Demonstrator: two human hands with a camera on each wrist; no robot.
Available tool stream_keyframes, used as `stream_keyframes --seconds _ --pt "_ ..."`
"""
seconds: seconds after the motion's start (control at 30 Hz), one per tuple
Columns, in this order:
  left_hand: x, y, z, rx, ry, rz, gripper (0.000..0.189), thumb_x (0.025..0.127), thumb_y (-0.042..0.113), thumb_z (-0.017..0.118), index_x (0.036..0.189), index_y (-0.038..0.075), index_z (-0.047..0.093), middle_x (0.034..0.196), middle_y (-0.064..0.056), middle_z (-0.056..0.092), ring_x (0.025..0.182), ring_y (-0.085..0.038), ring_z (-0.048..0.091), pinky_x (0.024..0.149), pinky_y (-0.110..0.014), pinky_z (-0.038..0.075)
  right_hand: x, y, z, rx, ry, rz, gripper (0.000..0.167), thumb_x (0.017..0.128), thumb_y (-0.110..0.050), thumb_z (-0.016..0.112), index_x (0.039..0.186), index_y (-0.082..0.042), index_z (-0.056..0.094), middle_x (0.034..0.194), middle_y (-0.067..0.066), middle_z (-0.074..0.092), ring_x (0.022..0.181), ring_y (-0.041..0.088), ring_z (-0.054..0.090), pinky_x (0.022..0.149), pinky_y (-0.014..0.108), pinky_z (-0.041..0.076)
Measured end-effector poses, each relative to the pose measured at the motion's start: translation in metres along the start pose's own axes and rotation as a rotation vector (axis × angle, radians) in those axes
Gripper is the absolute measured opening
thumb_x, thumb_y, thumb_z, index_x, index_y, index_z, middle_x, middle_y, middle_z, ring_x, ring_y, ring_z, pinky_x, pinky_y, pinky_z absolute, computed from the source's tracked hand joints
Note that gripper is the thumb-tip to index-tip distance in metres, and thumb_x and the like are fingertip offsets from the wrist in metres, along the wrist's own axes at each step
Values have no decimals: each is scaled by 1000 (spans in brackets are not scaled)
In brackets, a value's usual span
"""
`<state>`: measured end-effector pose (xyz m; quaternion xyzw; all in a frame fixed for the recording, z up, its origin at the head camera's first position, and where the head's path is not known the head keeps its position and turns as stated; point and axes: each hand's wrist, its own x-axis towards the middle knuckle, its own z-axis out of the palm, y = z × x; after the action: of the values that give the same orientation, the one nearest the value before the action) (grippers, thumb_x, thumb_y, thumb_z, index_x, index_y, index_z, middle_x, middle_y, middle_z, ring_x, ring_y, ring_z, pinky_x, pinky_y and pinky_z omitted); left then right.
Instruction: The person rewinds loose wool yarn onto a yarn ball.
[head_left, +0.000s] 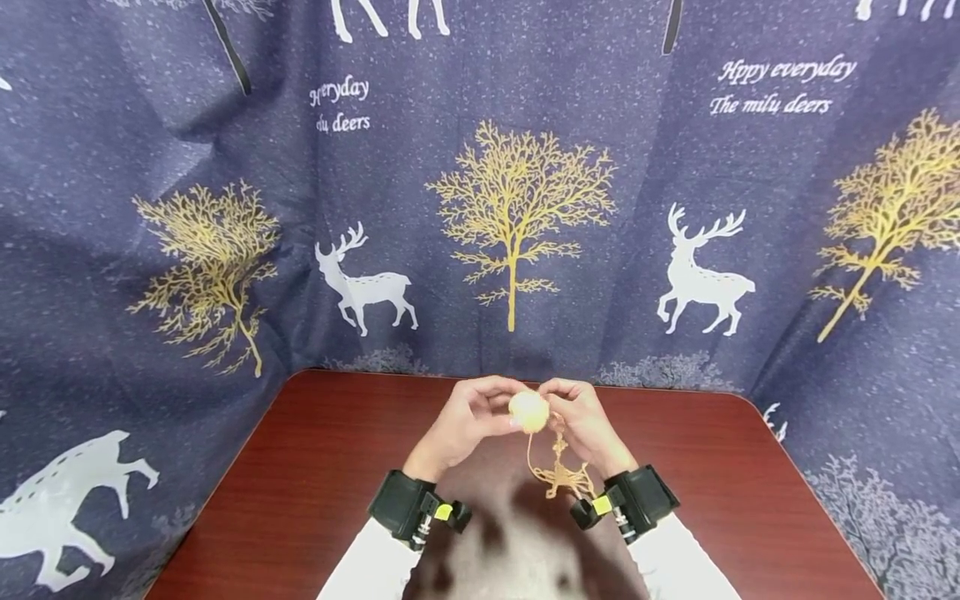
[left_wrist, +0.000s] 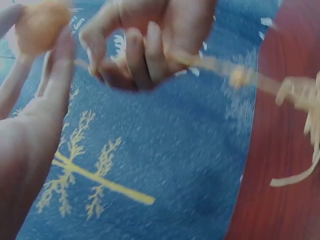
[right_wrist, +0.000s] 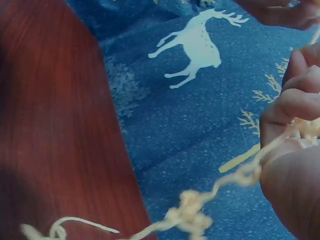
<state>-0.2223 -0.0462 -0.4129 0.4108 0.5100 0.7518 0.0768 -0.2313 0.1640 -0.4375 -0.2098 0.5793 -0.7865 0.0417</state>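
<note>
A small, pale yellow ball of yarn [head_left: 529,412] is held between the thumb and fingers of my left hand [head_left: 467,423]. Close beside it, my right hand [head_left: 588,423] grips the yarn with curled fingers. From that hand a knotted, tangled length of yarn [head_left: 561,477] hangs down over the table. In the left wrist view the ball [left_wrist: 42,27] looks orange and blurred, and a strand runs from near it through the right hand [left_wrist: 150,45]. Loose knots of yarn [right_wrist: 190,210] trail from the right hand's curled fingers in the right wrist view.
Both hands are above a reddish-brown wooden table [head_left: 300,475] with rounded far corners. Behind and beside it hangs a dark blue cloth [head_left: 480,67] printed with white deer and golden trees. A black wrist strap with a small camera [head_left: 408,507] sits on each wrist.
</note>
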Motion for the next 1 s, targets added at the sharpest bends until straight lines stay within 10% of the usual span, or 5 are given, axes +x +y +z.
stream_keyframes --seconds 0.27,0.4,0.53,0.8,1.0 --pt "5 -7 8 -101 399 104 35 84 -14 66 118 -6 63 115 -10 70 103 -16 67 88 -25 57 -9 9 8 -304 56 -12 13 85 7 61 82 -4 68 65 -2 58 49 4 44 43 17 35" --pt "9 -11 9 135 626 117 37 83 -13 72 118 -15 62 111 -20 70 98 -17 68 87 -27 58 -16 9 13 -654 104 -134 18 77 8 68 81 -9 70 59 -5 56 48 3 45 43 17 37" --pt "8 -16 7 480 704 86 37 81 -7 79 116 -7 66 107 -22 68 95 -24 68 85 -31 60 -21 4 14 -817 100 -272 24 76 7 76 82 -16 72 55 -10 51 47 -1 39 39 16 31" --pt "-3 -14 2 988 403 -86 33 77 3 84 108 3 74 102 -9 72 89 -21 68 77 -31 56 -25 -26 21 -777 50 -284 19 81 11 77 89 -6 74 67 6 66 50 1 43 42 16 35" --pt "-5 -6 -4 572 19 -287 32 82 1 79 112 -5 72 103 -12 74 93 -19 69 87 -41 59 -19 -37 14 -726 67 -243 13 87 1 77 95 -9 74 64 5 62 51 7 47 44 20 37"
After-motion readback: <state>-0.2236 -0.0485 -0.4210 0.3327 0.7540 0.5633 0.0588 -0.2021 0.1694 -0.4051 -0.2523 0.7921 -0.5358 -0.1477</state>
